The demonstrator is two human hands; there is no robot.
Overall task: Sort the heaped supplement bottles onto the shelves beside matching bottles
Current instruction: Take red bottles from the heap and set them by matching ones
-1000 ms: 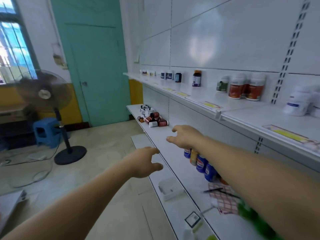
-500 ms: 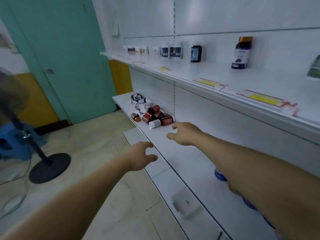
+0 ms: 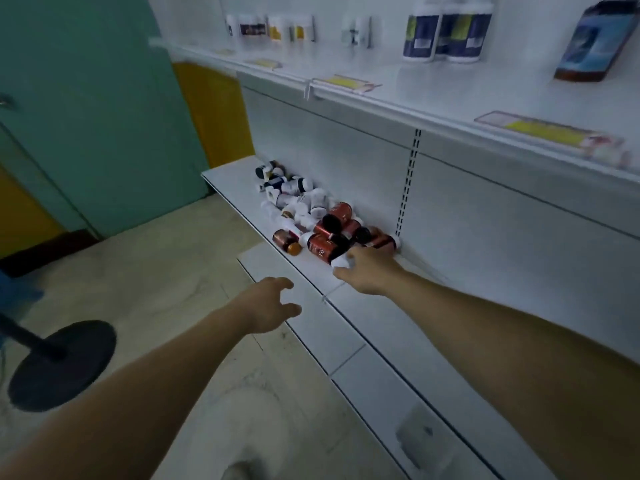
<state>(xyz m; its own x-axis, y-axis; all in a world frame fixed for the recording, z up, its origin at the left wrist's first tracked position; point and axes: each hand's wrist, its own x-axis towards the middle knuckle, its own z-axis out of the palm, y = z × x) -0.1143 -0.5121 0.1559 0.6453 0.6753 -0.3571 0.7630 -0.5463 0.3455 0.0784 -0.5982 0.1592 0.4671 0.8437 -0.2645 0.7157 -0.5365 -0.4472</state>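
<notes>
Right hand (image 3: 369, 273) reaches flat onto red bottle (image 3: 323, 249); left hand (image 3: 272, 304) hovers.

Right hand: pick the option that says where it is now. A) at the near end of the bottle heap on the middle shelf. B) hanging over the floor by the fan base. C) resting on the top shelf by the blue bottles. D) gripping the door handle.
A: the right hand has reached the near end of the bottle heap on the middle shelf, its fingers at a red bottle with a white cap.
</notes>
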